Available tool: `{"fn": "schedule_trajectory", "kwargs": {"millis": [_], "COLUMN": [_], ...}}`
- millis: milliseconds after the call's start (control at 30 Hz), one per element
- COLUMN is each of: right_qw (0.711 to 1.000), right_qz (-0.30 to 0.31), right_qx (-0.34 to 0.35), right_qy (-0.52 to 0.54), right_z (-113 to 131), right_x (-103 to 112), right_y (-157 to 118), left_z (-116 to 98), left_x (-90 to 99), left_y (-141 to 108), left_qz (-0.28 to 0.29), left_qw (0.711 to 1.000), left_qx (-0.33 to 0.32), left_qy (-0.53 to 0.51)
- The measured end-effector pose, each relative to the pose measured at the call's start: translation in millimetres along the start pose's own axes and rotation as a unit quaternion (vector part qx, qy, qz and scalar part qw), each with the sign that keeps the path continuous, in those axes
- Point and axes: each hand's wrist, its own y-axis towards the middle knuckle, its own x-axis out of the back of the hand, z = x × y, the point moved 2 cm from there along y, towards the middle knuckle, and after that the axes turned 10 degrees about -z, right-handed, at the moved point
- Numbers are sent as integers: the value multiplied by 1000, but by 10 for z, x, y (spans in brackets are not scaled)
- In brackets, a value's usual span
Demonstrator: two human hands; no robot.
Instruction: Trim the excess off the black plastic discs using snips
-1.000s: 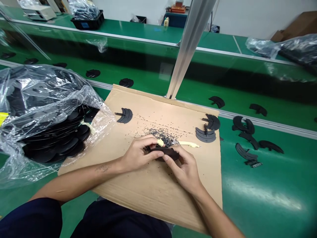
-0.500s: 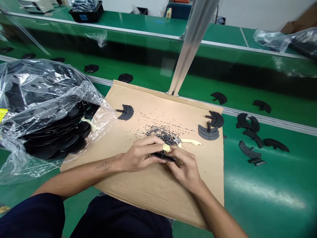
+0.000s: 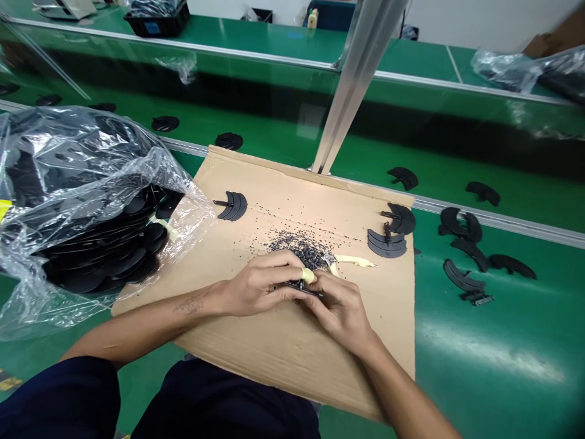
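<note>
Between my two hands is a dark, flat plastic part (image 3: 305, 289), mostly covered by the fingers. My left hand (image 3: 267, 283) grips it from the left, with yellow tape (image 3: 308, 276) around a fingertip. From the other side my right hand (image 3: 340, 305) pinches the same part, thumb below and fingers above. Just beyond the hands lies a pile of tiny black bits (image 3: 301, 245) on the cardboard sheet (image 3: 256, 350). Pliers-like cutters with pale yellow handles (image 3: 354, 260) rest at the pile's right edge.
A clear plastic bag (image 3: 91, 140) full of black discs (image 3: 109, 256) stands at the left. Curved black parts (image 3: 387, 244) lie on the cardboard, and more (image 3: 464, 277) on the green table (image 3: 479, 347). A metal post (image 3: 350, 91) rises behind the cardboard.
The dark plastic part has tilted slightly in my fingers, and less of its flat face shows. Both hands stay in nearly the same place; the view has shifted a little.
</note>
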Motion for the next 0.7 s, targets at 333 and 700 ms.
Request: {"fn": "schedule_trajectory", "kwargs": {"millis": [333, 700], "right_qw": [998, 910], "right_qz": [-6, 14], "right_qx": [17, 17], "right_qy": [-58, -414], "right_z": [-19, -369], "right_x": [221, 572], "right_y": [129, 139], "left_z": [95, 96], "left_x": [44, 43], "left_y": [-4, 12], "left_qz": [-49, -34], "left_qw": [998, 983], "left_qx": [15, 172], "left_qy": [29, 60]}}
